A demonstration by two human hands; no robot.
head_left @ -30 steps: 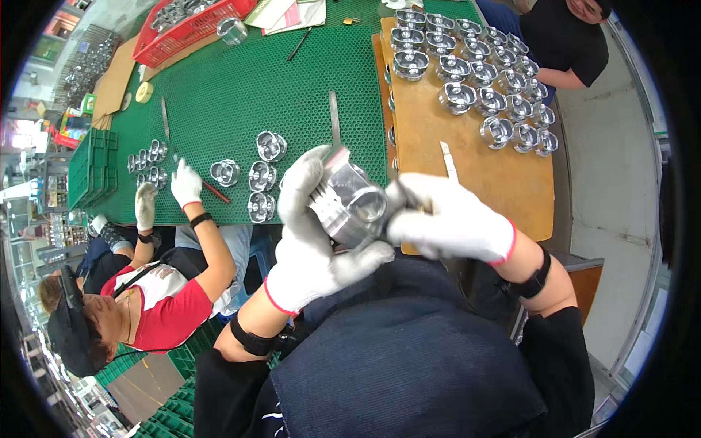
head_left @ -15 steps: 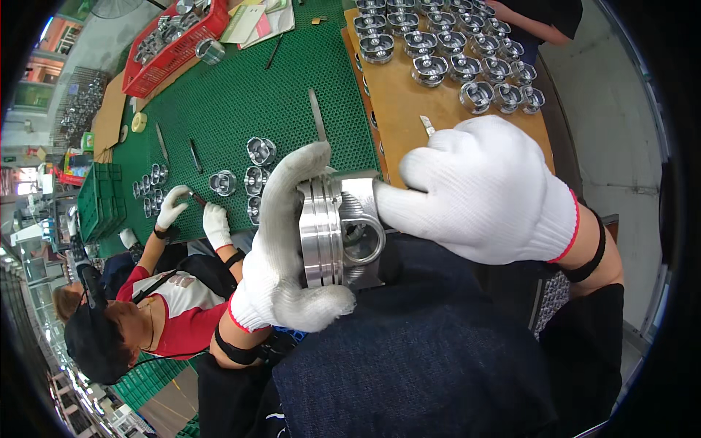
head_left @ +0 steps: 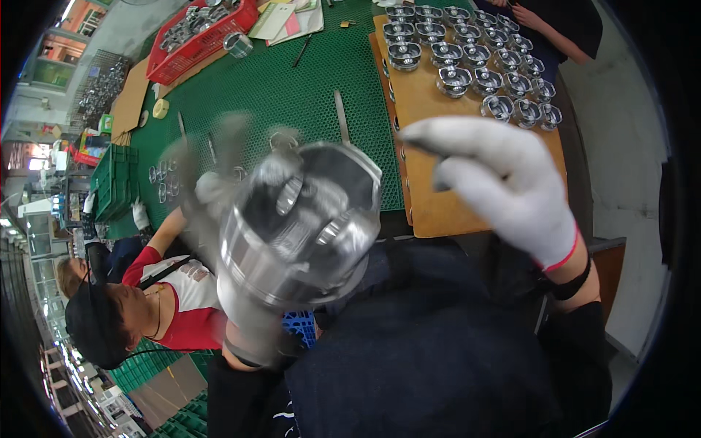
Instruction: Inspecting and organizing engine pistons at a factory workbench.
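"Where's the piston [head_left: 299, 226]?"

"Left of the wooden board [head_left: 431, 213], clamped in the blurred left hand [head_left: 237, 299]; the right hand [head_left: 511, 171] gapes, empty."

"Handling?"

"Probably hefty, rigid, slick: grip around its outer wall [head_left: 244, 255]."

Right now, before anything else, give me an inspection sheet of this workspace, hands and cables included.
Surface: green perforated mat, with a brown board at right.
Job's things: one metal piston, held up, hollow side toward the camera, motion-blurred; rows of pistons on the board.
Clutter: red crate of metal parts, papers, tape roll, flat metal strip.
Hands: both gloved; left hand blurred, holding the piston; right hand apart from it, fingertips stained, nothing seen in it.
Cables: thin dark cord by the co-worker at left; others, nothing seen.
Surroundings: co-worker in red and white at left; person in black beyond the board; green crates at left.
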